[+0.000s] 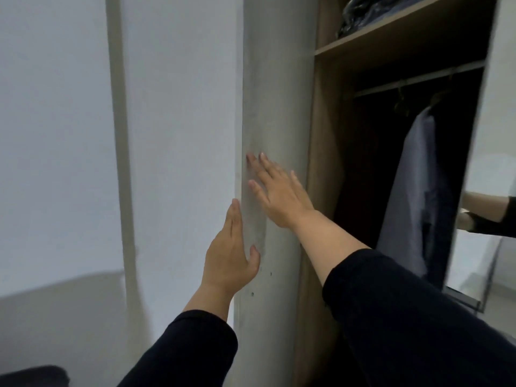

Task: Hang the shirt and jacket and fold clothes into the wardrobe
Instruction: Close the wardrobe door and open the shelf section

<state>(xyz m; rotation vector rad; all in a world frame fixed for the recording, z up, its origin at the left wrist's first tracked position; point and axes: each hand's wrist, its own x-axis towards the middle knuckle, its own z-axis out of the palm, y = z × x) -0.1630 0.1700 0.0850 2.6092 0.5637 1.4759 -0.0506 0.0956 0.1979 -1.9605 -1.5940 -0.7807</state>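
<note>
Inside the wardrobe (329, 163), a pale blue shirt (413, 191) already hangs from the rail (418, 79), limp and smooth, with dark folded clothes (371, 12) on the shelf above. Both hands lie flat, fingers straight, gripping nothing: the left hand (231, 255) at the edge of the grey door (273, 93), the right hand (279, 191) on its face. Closing the door seems the step; it needs a steady push.

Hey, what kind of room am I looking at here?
Probably a bedroom or dressing area at home: an open wardrobe with a hanging rail, a blue shirt hung on it, and folded dark clothes on the shelf above.
</note>
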